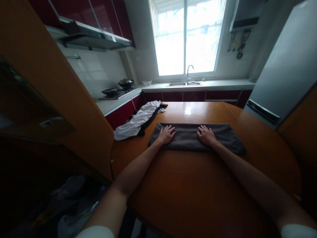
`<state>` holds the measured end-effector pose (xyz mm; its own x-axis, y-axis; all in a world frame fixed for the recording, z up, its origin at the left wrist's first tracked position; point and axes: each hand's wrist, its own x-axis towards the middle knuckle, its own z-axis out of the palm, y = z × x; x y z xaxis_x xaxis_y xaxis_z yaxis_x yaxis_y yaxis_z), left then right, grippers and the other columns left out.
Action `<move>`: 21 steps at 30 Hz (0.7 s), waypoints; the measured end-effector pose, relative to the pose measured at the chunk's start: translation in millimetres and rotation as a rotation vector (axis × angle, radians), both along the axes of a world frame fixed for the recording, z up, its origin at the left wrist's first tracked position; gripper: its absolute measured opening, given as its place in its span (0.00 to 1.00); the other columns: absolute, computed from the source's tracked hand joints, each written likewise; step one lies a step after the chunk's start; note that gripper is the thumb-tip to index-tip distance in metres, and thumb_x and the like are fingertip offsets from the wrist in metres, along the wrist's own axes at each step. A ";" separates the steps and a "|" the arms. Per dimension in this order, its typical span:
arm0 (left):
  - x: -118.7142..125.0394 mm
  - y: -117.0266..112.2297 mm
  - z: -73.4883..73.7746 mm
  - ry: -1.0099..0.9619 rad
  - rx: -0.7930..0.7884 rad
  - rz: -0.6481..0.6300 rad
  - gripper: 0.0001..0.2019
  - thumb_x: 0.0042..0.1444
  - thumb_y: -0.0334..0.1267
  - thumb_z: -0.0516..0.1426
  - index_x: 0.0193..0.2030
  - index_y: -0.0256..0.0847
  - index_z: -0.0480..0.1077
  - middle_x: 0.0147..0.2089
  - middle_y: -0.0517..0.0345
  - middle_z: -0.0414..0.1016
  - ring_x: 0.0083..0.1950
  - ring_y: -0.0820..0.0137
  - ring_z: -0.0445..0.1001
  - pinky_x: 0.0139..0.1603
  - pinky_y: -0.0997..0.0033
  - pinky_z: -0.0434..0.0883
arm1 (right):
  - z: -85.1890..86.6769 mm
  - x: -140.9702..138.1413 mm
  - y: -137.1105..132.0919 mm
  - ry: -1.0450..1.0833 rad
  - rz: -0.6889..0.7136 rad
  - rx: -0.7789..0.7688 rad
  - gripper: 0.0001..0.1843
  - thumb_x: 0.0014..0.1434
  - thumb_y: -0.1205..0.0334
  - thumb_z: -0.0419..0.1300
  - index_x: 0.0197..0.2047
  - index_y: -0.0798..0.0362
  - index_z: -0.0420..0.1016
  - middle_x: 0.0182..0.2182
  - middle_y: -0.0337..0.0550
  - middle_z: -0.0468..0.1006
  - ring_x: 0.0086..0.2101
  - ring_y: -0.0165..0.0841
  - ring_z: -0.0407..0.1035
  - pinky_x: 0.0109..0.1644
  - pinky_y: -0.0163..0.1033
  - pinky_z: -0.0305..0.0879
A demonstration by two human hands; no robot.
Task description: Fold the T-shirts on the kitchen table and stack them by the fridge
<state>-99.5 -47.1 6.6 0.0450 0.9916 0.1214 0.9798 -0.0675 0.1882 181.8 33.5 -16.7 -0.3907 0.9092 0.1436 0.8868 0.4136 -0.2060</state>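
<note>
A dark grey piece of cloth [187, 137], folded into a long flat strip, lies across the wooden table [198, 185]. My left hand [165, 135] rests flat near its left end, fingers spread. On the right half, my right hand [207, 135] also lies palm down with its fingers apart. Neither hand grips the fabric. Whether the cloth is a garment I cannot tell, since it is folded.
White and black clothes [138, 120] lie in a heap at the table's left edge. Beyond stand a stove [119, 94] with pans, a sink [177, 84] with a tap, and a tall fridge [279, 66] at right. A wooden panel [81, 109] rises at left.
</note>
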 end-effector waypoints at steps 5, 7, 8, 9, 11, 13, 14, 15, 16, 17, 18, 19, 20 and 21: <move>-15.7 -1.2 10.3 0.027 0.155 0.047 0.26 0.70 0.44 0.48 0.72 0.40 0.61 0.75 0.46 0.57 0.76 0.58 0.53 0.74 0.53 0.52 | -0.8 0.2 -0.2 0.018 -0.003 0.004 0.30 0.71 0.53 0.45 0.69 0.58 0.63 0.71 0.56 0.57 0.71 0.43 0.46 0.72 0.57 0.42; -24.5 -1.7 11.8 0.062 0.143 0.125 0.27 0.70 0.44 0.48 0.72 0.40 0.60 0.75 0.45 0.56 0.76 0.56 0.51 0.74 0.49 0.51 | -0.7 0.0 -0.8 0.023 0.002 0.013 0.29 0.71 0.53 0.45 0.69 0.58 0.64 0.71 0.56 0.57 0.71 0.43 0.47 0.72 0.57 0.42; -28.1 -2.0 11.6 0.075 0.104 0.165 0.27 0.70 0.45 0.48 0.73 0.40 0.59 0.76 0.45 0.54 0.77 0.54 0.49 0.74 0.46 0.50 | -0.4 0.0 -1.1 0.026 0.004 0.018 0.29 0.71 0.53 0.45 0.69 0.58 0.64 0.71 0.56 0.57 0.71 0.43 0.47 0.72 0.57 0.42; -30.7 -2.2 10.9 0.083 0.055 0.197 0.27 0.70 0.46 0.47 0.73 0.41 0.58 0.76 0.45 0.53 0.77 0.53 0.47 0.73 0.42 0.50 | -0.1 -0.1 -1.4 0.028 0.005 0.021 0.29 0.71 0.53 0.46 0.69 0.58 0.64 0.71 0.56 0.57 0.71 0.43 0.47 0.72 0.57 0.42; -33.3 -2.3 8.9 0.089 -0.035 0.227 0.28 0.71 0.48 0.45 0.74 0.42 0.57 0.77 0.46 0.50 0.78 0.52 0.43 0.73 0.39 0.49 | 0.6 -0.2 -2.1 0.031 0.005 0.022 0.29 0.71 0.53 0.46 0.69 0.58 0.64 0.71 0.55 0.57 0.71 0.44 0.48 0.72 0.57 0.42; -33.7 -1.5 7.1 0.083 -0.068 0.231 0.28 0.71 0.49 0.43 0.73 0.41 0.57 0.77 0.46 0.49 0.78 0.51 0.41 0.73 0.38 0.48 | 1.5 -0.5 -2.6 0.036 0.002 0.023 0.29 0.71 0.53 0.46 0.68 0.58 0.64 0.71 0.55 0.58 0.71 0.44 0.48 0.72 0.57 0.42; -34.1 -0.9 6.6 0.077 -0.065 0.229 0.28 0.71 0.49 0.43 0.73 0.40 0.58 0.77 0.45 0.49 0.78 0.51 0.42 0.73 0.38 0.48 | 1.9 -0.7 -2.8 0.039 0.000 0.025 0.29 0.71 0.53 0.46 0.68 0.58 0.64 0.71 0.55 0.58 0.70 0.44 0.48 0.72 0.56 0.42; -35.1 -0.1 6.6 0.069 -0.052 0.226 0.28 0.71 0.49 0.44 0.73 0.40 0.59 0.77 0.45 0.49 0.78 0.51 0.43 0.73 0.39 0.49 | 2.4 -0.9 -2.9 0.043 -0.002 0.026 0.29 0.71 0.53 0.47 0.68 0.58 0.64 0.71 0.55 0.58 0.70 0.44 0.48 0.72 0.56 0.42; -37.1 0.8 6.9 0.059 -0.029 0.221 0.27 0.71 0.48 0.45 0.72 0.40 0.59 0.77 0.45 0.50 0.78 0.52 0.45 0.72 0.41 0.51 | 2.9 -1.0 -3.1 0.046 -0.002 0.025 0.29 0.71 0.53 0.47 0.68 0.58 0.64 0.71 0.55 0.58 0.70 0.44 0.48 0.72 0.56 0.42; -40.3 1.6 7.7 0.048 0.001 0.217 0.27 0.70 0.48 0.46 0.72 0.40 0.60 0.77 0.44 0.51 0.77 0.52 0.47 0.72 0.44 0.52 | 3.5 -1.1 -3.4 0.049 -0.003 0.022 0.29 0.71 0.53 0.47 0.68 0.58 0.64 0.71 0.55 0.57 0.71 0.43 0.48 0.72 0.56 0.42; -44.6 2.3 9.0 0.037 0.036 0.218 0.27 0.69 0.46 0.48 0.71 0.39 0.61 0.76 0.43 0.52 0.77 0.53 0.49 0.72 0.48 0.54 | 4.1 -1.1 -3.6 0.052 -0.002 0.018 0.29 0.71 0.53 0.47 0.69 0.58 0.64 0.71 0.55 0.57 0.71 0.43 0.48 0.72 0.56 0.42; -50.1 2.8 10.6 0.025 0.072 0.226 0.27 0.68 0.45 0.49 0.71 0.38 0.61 0.76 0.42 0.54 0.76 0.54 0.52 0.72 0.52 0.55 | 4.8 -1.1 -4.0 0.054 -0.002 0.015 0.28 0.71 0.53 0.47 0.69 0.58 0.64 0.71 0.55 0.57 0.71 0.43 0.47 0.72 0.57 0.42; -56.5 3.0 12.7 0.014 0.100 0.245 0.27 0.67 0.43 0.51 0.70 0.36 0.61 0.75 0.40 0.56 0.74 0.54 0.56 0.71 0.56 0.57 | 5.6 -1.1 -4.4 0.057 -0.001 0.011 0.28 0.71 0.53 0.47 0.69 0.58 0.64 0.71 0.55 0.57 0.71 0.43 0.47 0.72 0.57 0.42; -63.6 3.2 15.0 0.000 0.115 0.277 0.28 0.65 0.43 0.53 0.70 0.35 0.62 0.73 0.38 0.59 0.72 0.54 0.60 0.70 0.59 0.59 | 6.5 -1.1 -4.9 0.058 0.000 0.008 0.28 0.71 0.53 0.47 0.69 0.58 0.64 0.71 0.55 0.57 0.71 0.43 0.47 0.72 0.57 0.42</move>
